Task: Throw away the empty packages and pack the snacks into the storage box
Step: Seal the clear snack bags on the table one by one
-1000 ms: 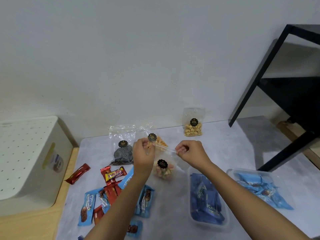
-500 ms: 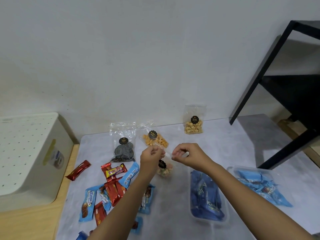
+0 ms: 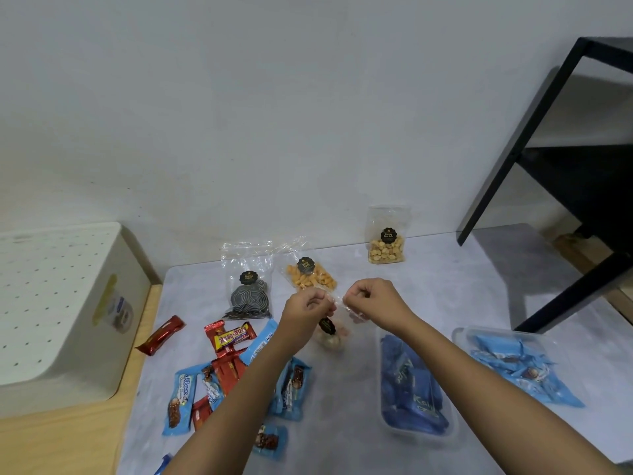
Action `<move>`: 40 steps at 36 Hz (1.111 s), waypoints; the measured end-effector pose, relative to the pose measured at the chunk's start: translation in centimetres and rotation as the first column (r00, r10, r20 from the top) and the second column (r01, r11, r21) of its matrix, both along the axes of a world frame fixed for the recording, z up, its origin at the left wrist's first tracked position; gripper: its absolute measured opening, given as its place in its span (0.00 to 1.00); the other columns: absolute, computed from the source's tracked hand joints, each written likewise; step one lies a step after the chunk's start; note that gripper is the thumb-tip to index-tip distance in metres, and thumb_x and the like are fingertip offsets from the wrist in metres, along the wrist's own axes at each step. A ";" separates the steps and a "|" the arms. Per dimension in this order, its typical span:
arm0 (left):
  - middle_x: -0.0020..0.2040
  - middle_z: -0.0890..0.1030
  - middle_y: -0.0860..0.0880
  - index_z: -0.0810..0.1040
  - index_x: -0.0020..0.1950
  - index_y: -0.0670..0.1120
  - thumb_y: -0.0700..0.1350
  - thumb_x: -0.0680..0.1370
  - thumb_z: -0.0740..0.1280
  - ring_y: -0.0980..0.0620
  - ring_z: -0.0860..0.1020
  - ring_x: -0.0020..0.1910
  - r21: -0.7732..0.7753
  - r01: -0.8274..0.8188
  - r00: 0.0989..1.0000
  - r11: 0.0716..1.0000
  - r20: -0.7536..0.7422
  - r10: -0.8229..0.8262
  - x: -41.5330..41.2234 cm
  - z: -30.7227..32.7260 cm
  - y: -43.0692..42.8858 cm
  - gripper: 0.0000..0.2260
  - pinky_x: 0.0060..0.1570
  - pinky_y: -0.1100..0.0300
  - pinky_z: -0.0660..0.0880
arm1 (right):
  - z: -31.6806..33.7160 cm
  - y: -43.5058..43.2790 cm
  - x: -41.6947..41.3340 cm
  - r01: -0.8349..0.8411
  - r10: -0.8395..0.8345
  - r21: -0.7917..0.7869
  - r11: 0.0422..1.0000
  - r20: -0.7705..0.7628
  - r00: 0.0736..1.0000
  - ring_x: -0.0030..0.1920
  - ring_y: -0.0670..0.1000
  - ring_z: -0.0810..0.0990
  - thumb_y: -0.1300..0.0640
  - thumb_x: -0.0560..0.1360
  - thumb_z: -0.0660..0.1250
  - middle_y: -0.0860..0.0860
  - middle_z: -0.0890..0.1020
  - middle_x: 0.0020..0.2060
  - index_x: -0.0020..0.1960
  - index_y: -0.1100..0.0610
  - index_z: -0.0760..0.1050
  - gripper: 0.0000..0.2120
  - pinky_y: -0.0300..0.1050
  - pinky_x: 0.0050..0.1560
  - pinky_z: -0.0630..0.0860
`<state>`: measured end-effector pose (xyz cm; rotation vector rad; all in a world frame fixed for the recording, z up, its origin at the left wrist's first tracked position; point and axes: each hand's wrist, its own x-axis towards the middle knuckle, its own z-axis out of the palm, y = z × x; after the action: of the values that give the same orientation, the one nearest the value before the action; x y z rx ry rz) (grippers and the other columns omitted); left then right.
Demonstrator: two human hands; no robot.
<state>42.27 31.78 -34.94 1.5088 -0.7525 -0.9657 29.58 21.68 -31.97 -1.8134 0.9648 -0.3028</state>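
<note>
My left hand [image 3: 306,305] and my right hand [image 3: 371,299] both pinch the top edge of a small clear snack bag [image 3: 330,334] with a black round label and pale sweets in its bottom; it hangs just above the grey mat. A clear storage box [image 3: 416,430] holds dark blue packets in front of my right arm. A second clear tray [image 3: 462,334] with light blue wrappers lies further right. Blue and red snack packets [image 3: 219,375] lie scattered at lower left.
Three clear bags stand near the wall: dark spiral snacks [image 3: 248,296], orange nuts [image 3: 310,277], pale nuts [image 3: 387,248]. A white perforated bin [image 3: 51,303] sits at left on the wood surface. A loose red bar [image 3: 161,335] lies beside it. A black metal frame [image 3: 548,166] rises at right.
My hands have come closer together on the bag's top edge and moved slightly toward me. The bag now hangs lower between them; the camera view has tilted a little.
</note>
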 end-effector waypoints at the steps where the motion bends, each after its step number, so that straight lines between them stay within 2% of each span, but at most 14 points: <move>1: 0.35 0.79 0.46 0.78 0.38 0.42 0.45 0.69 0.65 0.54 0.77 0.35 0.003 0.005 1.000 1.000 0.013 -0.005 0.0 0.0 0.0 0.06 0.41 0.62 0.76 | -0.1 0.0 0.0 0.001 -0.001 0.008 1.000 -0.004 1.000 0.25 0.42 0.76 0.64 0.69 0.65 0.55 0.76 0.28 0.37 0.67 0.78 0.06 0.41 0.31 0.77; 3: 0.35 0.79 0.46 0.78 0.38 0.43 0.41 0.72 0.67 0.58 0.77 0.33 0.003 0.022 0.999 1.000 0.030 -0.022 0.1 0.0 0.1 0.04 0.40 0.64 0.75 | 0.0 0.1 0.0 -0.014 0.014 0.042 0.999 -0.004 1.000 0.27 0.43 0.80 0.63 0.71 0.66 0.56 0.78 0.29 0.39 0.68 0.78 0.07 0.39 0.29 0.76; 5: 0.35 0.79 0.47 0.78 0.38 0.44 0.36 0.76 0.65 0.58 0.77 0.33 0.005 0.039 0.997 0.999 0.060 -0.039 0.2 0.0 0.2 0.08 0.40 0.64 0.75 | 0.1 0.0 0.0 -0.019 0.019 0.074 0.997 0.005 1.000 0.29 0.46 0.82 0.62 0.73 0.68 0.59 0.79 0.30 0.41 0.69 0.77 0.08 0.38 0.29 0.75; 14: 0.34 0.78 0.48 0.79 0.38 0.43 0.35 0.76 0.65 0.62 0.76 0.31 0.003 0.045 0.991 0.999 0.124 -0.045 0.2 -0.1 0.2 0.09 0.38 0.68 0.74 | 0.1 -0.3 0.0 -0.015 0.019 0.143 0.990 -0.023 1.000 0.33 0.51 0.83 0.63 0.74 0.66 0.57 0.80 0.31 0.39 0.64 0.78 0.06 0.43 0.33 0.80; 19: 0.31 0.79 0.54 0.79 0.35 0.47 0.42 0.72 0.66 0.57 0.77 0.35 0.003 -0.026 0.994 1.000 0.108 0.026 0.2 -0.1 -0.3 0.06 0.42 0.61 0.75 | -0.1 -0.4 -0.6 -0.095 0.094 0.035 0.995 0.022 0.995 0.36 0.46 0.81 0.58 0.74 0.67 0.52 0.81 0.37 0.44 0.57 0.78 0.02 0.38 0.36 0.75; 22: 0.33 0.79 0.50 0.78 0.36 0.47 0.38 0.76 0.65 0.54 0.77 0.37 -0.006 -0.091 0.987 0.996 0.134 0.091 -0.1 0.2 -0.5 0.10 0.42 0.60 0.75 | -0.3 -0.6 -1.2 -0.214 0.211 -0.071 0.974 -0.055 0.976 0.37 0.44 0.75 0.56 0.72 0.71 0.47 0.78 0.41 0.48 0.50 0.75 0.07 0.30 0.36 0.72; 24: 0.36 0.78 0.49 0.77 0.38 0.47 0.38 0.77 0.64 0.54 0.75 0.37 -0.020 -0.127 0.967 0.992 0.221 0.128 -0.6 0.2 -0.8 0.08 0.40 0.63 0.73 | -0.6 -0.8 -1.3 -0.223 0.215 -0.151 0.963 -0.070 0.974 0.38 0.44 0.75 0.59 0.73 0.69 0.47 0.78 0.41 0.48 0.49 0.74 0.08 0.28 0.36 0.72; 26: 0.42 0.77 0.50 0.76 0.45 0.49 0.45 0.76 0.65 0.54 0.75 0.42 -0.060 -0.152 0.924 0.987 0.345 0.163 -1.0 -0.3 -1.0 0.01 0.43 0.66 0.71 | -1.0 -1.0 -1.3 -0.179 0.180 -0.181 0.967 -0.014 0.984 0.41 0.46 0.79 0.62 0.75 0.66 0.50 0.80 0.41 0.49 0.50 0.75 0.07 0.32 0.40 0.75; 29: 0.61 0.72 0.51 0.70 0.65 0.46 0.59 0.72 0.62 0.55 0.69 0.61 -0.036 -0.121 0.864 0.992 0.489 0.123 -1.3 -2.2 -0.9 0.26 0.62 0.62 0.66 | -1.4 -1.7 -1.3 -0.154 0.164 -0.217 0.964 0.030 0.986 0.46 0.48 0.82 0.61 0.76 0.64 0.49 0.81 0.43 0.53 0.52 0.77 0.09 0.41 0.47 0.78; 31: 0.68 0.65 0.53 0.62 0.72 0.46 0.63 0.69 0.63 0.58 0.63 0.67 -0.005 -0.106 0.862 0.994 0.498 0.094 -1.3 -3.8 -0.8 0.36 0.67 0.60 0.61 | -1.5 -2.3 -1.4 -0.165 0.186 -0.263 0.951 0.055 0.981 0.46 0.45 0.81 0.61 0.76 0.65 0.47 0.82 0.44 0.55 0.54 0.79 0.09 0.40 0.49 0.79; 34: 0.67 0.70 0.50 0.62 0.70 0.49 0.66 0.69 0.66 0.55 0.69 0.66 0.023 -0.099 0.908 0.995 0.412 0.081 -1.1 -5.9 -1.3 0.36 0.66 0.52 0.69 | -1.6 -3.3 -1.4 -0.185 0.241 -0.360 0.914 0.117 0.963 0.46 0.43 0.81 0.65 0.74 0.67 0.49 0.84 0.46 0.55 0.59 0.80 0.11 0.30 0.48 0.76; 35: 0.65 0.72 0.51 0.63 0.69 0.50 0.66 0.68 0.66 0.56 0.71 0.64 0.020 -0.104 0.919 0.994 0.384 0.088 -1.3 -5.9 -1.6 0.35 0.64 0.53 0.71 | -1.6 -3.6 -1.4 -0.183 0.256 -0.406 0.895 0.132 0.958 0.46 0.44 0.81 0.66 0.73 0.68 0.52 0.84 0.46 0.54 0.60 0.80 0.11 0.29 0.47 0.75; 37: 0.67 0.69 0.52 0.61 0.71 0.51 0.64 0.68 0.66 0.59 0.69 0.65 -0.015 -0.136 0.928 0.991 0.349 0.133 -1.7 -5.9 -2.4 0.36 0.65 0.62 0.67 | -1.8 -4.4 -1.5 -0.144 0.250 -0.467 0.873 0.173 0.953 0.46 0.43 0.81 0.65 0.72 0.69 0.54 0.85 0.45 0.53 0.62 0.81 0.10 0.29 0.45 0.76; 40: 0.67 0.66 0.55 0.54 0.72 0.59 0.61 0.68 0.65 0.57 0.67 0.66 -0.059 -0.160 0.919 0.985 0.355 0.170 -2.1 -6.0 -3.8 0.35 0.64 0.61 0.64 | -1.9 -6.1 -1.7 -0.028 0.167 -0.485 0.874 0.247 0.955 0.44 0.40 0.81 0.63 0.71 0.70 0.52 0.85 0.43 0.51 0.61 0.82 0.09 0.29 0.42 0.76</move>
<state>40.15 28.01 -40.96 1.7176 -0.8758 -0.5538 27.84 15.59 -33.83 -2.1805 0.6228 -0.7704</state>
